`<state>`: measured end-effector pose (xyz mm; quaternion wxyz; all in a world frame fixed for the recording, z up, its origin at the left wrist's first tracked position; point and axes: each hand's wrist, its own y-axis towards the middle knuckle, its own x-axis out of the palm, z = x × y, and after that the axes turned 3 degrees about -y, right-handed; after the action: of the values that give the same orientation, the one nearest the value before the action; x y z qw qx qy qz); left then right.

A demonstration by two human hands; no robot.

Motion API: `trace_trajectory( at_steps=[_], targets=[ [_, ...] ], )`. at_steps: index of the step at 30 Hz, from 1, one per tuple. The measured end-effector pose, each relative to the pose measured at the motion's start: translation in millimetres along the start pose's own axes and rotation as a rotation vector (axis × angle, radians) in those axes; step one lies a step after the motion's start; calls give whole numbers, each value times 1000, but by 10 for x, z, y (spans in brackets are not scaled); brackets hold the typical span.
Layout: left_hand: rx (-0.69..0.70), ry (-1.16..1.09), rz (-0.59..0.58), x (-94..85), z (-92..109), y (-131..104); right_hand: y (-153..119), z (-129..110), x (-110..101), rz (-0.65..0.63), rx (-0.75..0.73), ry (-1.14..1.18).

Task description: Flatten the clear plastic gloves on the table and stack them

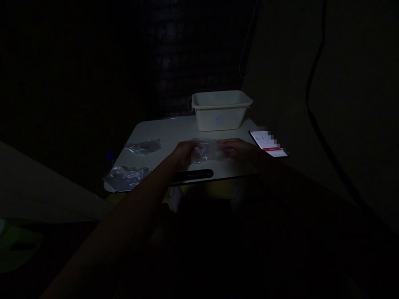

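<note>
Head: fingers point(230, 142) closed on clear plastic point(208, 152)

Clear plastic point(208, 152): bag or sheet, cannot tell. Left fingers point(189, 144) and right fingers point(228, 142): tips indistinct in gloom. Tub point(220, 119): floor hidden by front wall; front marking illegible. Phone point(266, 143): text too small, upper corner pixelated. Green object point(21, 251): cut off, left edge. Left forearm point(132, 208): cut off, bottom edge.

Your colours, mostly pale
The plastic point(212, 151) you hold is colourless, the tub point(221, 118) cream, the table point(172, 129) greyish white, the phone screen point(262, 139) white with a red bar point(272, 149).
</note>
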<state>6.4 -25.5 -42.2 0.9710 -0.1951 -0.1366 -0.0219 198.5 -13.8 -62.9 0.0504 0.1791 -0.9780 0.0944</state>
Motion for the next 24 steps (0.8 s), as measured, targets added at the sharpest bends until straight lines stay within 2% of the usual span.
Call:
trace_trajectory(
  at_steps=[3, 7, 14, 20, 24],
  targets=[
    [17, -32, -53, -9, 12, 2, -13, -15, -2, -28, 22, 60],
    [42, -42, -93, -49, 28, 14, 3, -23, -21, 32, 18, 155],
    [101, 27, -151, -113, 39, 26, 23, 2, -52, 85, -17, 103],
    [108, 185, -100, -103, 22, 11, 21, 61, -116, 132, -82, -71],
    [228, 285, 34, -135, -22, 84, 32, 45, -157, 190, -82, -110]
  ],
)
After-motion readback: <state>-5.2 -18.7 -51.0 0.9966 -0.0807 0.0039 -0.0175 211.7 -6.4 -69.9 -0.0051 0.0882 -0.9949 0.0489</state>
